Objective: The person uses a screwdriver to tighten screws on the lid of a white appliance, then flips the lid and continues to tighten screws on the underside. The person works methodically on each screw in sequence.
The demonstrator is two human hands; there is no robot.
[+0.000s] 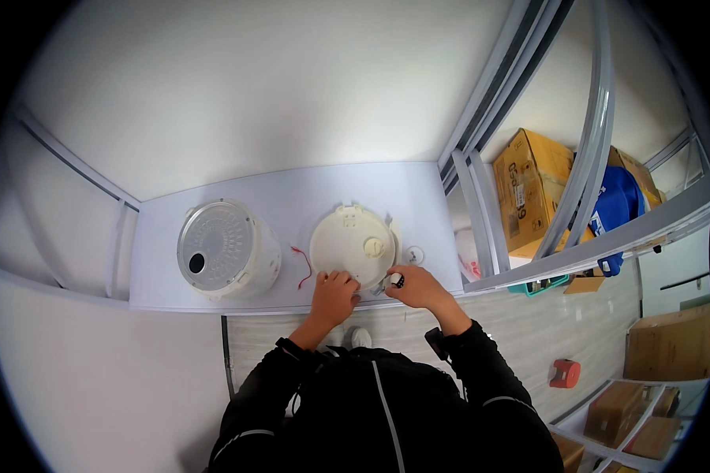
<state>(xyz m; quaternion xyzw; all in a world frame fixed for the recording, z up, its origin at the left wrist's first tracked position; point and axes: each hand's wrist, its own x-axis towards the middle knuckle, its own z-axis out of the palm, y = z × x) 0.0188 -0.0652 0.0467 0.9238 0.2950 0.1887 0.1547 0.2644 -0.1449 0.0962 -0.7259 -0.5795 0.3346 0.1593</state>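
A round cream-coloured plastic lid [343, 244] with a small yellowish disc near its right side lies on the white table in front of me. My left hand [336, 295] is closed at the lid's near edge, its bent fingers on the rim. By the lid's near right edge, my right hand [418, 288] is closed round a small round white-topped piece [397, 279] with a dark side. Its kind is too small to tell. A small clear ring-shaped piece [415, 255] lies just beyond that hand. Left of the lid is a short red wire [303, 268].
A white cylindrical appliance body [227, 240] with a silvery perforated face and a black round spot stands on the left of the table [154, 268]. Grey frame posts [481, 209] border the right side. Beyond them are a cardboard box [532, 189], a blue bag [619, 201] and a red stool [565, 373].
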